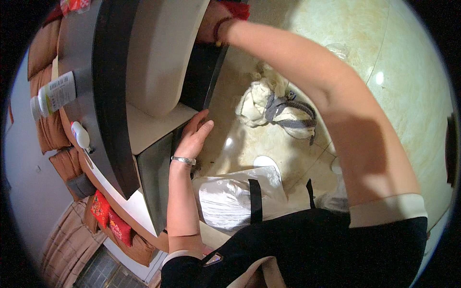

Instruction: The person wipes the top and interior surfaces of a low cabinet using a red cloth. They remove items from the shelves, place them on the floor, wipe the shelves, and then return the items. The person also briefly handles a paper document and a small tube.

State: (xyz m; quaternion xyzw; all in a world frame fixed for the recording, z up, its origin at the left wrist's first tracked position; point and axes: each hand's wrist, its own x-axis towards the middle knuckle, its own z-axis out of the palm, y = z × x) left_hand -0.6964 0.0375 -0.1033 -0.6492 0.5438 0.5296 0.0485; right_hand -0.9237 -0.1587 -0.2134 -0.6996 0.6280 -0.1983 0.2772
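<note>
My right hand reaches to the top of the view, beside the light shelf panel of a dark-edged cabinet. A red cloth bunches out from this hand; the fingers are blurred and partly hidden. My left hand, with a silver bracelet at the wrist, rests against the front corner of the lower shelf. Its thumb stands apart from the fingers, and nothing is held in it.
A white bottle and a small white container stand on the cabinet top. On the tiled floor lies a white and grey cloth bundle, near a clear plastic bag or cover. Brown sofas with red cushions lie beyond the cabinet.
</note>
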